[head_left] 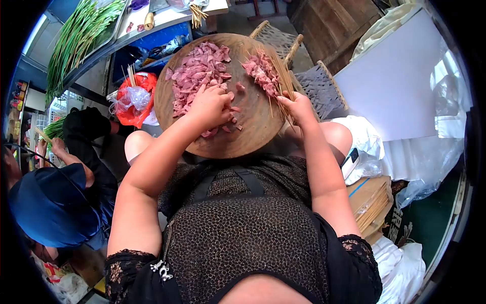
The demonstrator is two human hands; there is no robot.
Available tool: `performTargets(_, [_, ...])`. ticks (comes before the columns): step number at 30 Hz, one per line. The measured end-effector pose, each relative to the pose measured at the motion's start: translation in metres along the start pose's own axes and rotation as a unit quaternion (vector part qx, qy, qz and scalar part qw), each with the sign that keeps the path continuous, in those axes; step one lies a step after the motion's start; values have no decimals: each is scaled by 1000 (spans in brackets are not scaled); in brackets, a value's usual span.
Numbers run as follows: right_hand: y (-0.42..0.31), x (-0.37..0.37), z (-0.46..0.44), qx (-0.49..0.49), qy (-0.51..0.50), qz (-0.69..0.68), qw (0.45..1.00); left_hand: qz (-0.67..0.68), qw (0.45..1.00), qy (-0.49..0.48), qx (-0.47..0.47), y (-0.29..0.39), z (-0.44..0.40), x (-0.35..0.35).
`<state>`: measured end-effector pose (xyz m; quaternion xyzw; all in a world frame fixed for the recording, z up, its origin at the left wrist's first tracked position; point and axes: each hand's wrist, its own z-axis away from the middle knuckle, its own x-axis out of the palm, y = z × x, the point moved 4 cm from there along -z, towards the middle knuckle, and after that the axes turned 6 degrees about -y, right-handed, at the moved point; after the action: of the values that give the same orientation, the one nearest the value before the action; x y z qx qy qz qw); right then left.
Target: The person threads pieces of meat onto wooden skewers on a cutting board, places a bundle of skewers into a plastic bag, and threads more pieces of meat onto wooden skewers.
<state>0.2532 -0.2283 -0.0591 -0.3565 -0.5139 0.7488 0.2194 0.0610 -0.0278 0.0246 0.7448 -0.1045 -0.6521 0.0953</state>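
A round wooden board [253, 129] lies in front of my lap. Raw pink meat pieces [200, 66] are heaped over its left half. My left hand [211, 105] rests at the near edge of this heap, its fingers curled in against a piece of meat; the fingertips are partly hidden. On the right of the board, threaded meat skewers [261, 71] lie beside a bundle of bare bamboo skewers [281, 73]. My right hand [299, 107] is closed at the near ends of these sticks, thumb and fingers pinching a bamboo skewer. A few loose meat bits lie between both hands.
A red plastic bag [137, 99] sits left of the board. Long green stalks [83, 38] lie on a table at upper left. Another person in dark blue [55, 202] works at left. Woven stools [319, 88] stand behind the board; a skewer box [372, 202] lies right.
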Motion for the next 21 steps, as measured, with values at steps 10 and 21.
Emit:
performTargets(10, [-62,-22,63,-139,151,-175,963,553,800,55,-227,-69,33,11])
performTargets(21, [-31,126,77,-171,20,-115,978,805,557,113,-170,-71,31,2])
